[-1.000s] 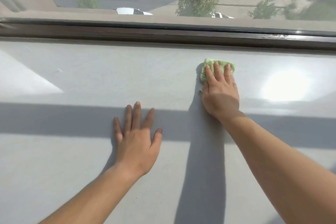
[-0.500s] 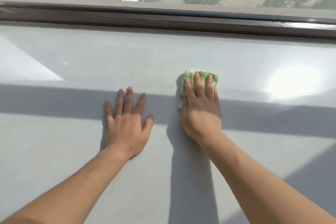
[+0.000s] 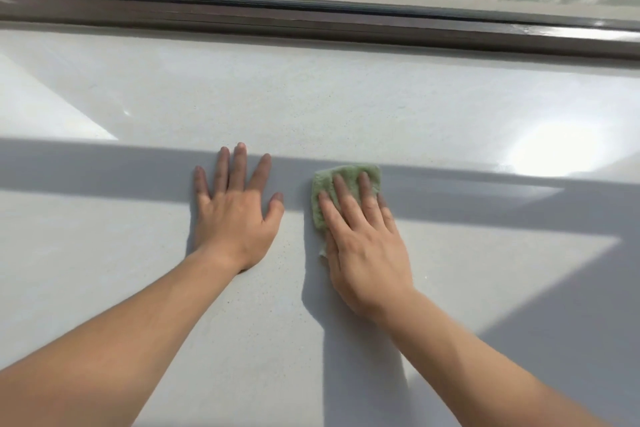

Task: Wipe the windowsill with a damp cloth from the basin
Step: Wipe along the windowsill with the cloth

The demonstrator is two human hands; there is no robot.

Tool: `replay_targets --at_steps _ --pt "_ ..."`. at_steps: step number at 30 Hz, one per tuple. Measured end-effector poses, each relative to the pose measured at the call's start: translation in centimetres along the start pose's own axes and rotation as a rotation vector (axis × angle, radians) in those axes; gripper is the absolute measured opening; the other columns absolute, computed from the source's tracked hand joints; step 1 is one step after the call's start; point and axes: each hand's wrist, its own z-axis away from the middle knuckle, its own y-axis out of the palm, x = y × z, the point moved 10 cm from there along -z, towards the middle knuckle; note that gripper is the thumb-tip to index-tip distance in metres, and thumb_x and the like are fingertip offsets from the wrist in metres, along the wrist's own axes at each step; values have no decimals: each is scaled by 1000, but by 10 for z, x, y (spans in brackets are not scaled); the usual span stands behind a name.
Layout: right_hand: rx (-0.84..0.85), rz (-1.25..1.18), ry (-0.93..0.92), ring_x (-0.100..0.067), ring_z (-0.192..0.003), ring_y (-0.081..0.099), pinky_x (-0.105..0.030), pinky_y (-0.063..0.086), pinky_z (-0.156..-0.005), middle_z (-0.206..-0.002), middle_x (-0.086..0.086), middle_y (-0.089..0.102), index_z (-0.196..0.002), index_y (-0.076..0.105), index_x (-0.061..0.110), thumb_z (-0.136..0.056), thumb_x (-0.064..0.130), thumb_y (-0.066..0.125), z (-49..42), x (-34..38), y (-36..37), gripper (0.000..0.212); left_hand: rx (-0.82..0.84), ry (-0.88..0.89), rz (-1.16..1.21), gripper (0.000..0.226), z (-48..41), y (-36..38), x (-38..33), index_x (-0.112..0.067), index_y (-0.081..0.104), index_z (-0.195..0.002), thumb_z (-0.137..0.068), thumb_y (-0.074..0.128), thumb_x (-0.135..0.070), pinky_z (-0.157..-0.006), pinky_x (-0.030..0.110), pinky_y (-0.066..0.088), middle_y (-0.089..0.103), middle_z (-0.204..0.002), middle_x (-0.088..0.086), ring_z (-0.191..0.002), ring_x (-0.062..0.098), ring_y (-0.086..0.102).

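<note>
The wiping step itself was judged to be in hand: a folded green cloth [image 3: 346, 184] was pressed flat against the pale windowsill [image 3: 311, 97] under the right hand [image 3: 367, 246], roughly midway between the near edge and the dark window frame [image 3: 311, 24]. The cloth lay partly within a band of shadow crossing the sill, with its far edge and left side showing beyond the fingers [image 3: 341, 191]. The right hand was spread almost fully open, fingers extended and slightly apart, so the cloth was pinned by downward pressure rather than gripped; whether the thumb was tucked around its edge could not be told. The left hand [image 3: 235, 215] was laid palm-down and open just beside the cloth, apart from it, touching only the bare sill and apparently used as a brace. No basin was in view. Wide stretches of sill to the left, right and toward the frame were visible, and whether they had been wiped could not be judged. The next stroke was thought to call for steady pressure, kept even so that the folded cloth would not bunch or slip out from under the palm.
</note>
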Motion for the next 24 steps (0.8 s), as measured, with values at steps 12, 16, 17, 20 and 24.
replay_targets --at_steps 12,16,17,20,24 --pt "-7 -10 -51 -33 -152 0 -49 14 -121 -165 -2 14 -156 24 21 -88 37 38 64 56 17 71 49 40 83 70 0 0 -1 -26 6 -158 -97 23 -54 -117 61 -12 -11 -166 9 -151 23 -19" --pt "-30 8 -51 -27 -153 2 -46 18 -121 -164 2 17 -155 26 26 -93 37 35 76 19 9 64 -11 109 270 58 31 -17 3 -26 21 -154 -101 33 -44 -119 53 -15 4 -167 2 -152 15 -11" --pt "-62 -1 68 -27 -153 2 -47 19 -120 -164 2 16 -155 26 26 -93 36 33 74 0 3 63 -14 132 266 55 46 -18 3 -28 24 -153 -101 32 -43 -119 51 -16 6 -167 2 -152 15 -10" --pt "-98 -56 342 -29 -152 -3 -49 16 -121 -166 0 10 -156 20 26 -90 38 27 82 0 3 68 59 176 231 60 84 -2 5 -35 22 -154 -97 18 -50 -119 48 -16 1 -167 -3 -152 13 -14" --pt "-85 -47 16 -33 -152 4 -52 22 -119 -164 -3 16 -154 29 20 -91 27 47 127 100 23 67 75 178 248 67 86 8 10 -40 20 -155 -93 0 -57 -120 46 -14 -5 -167 -9 -150 8 -18"
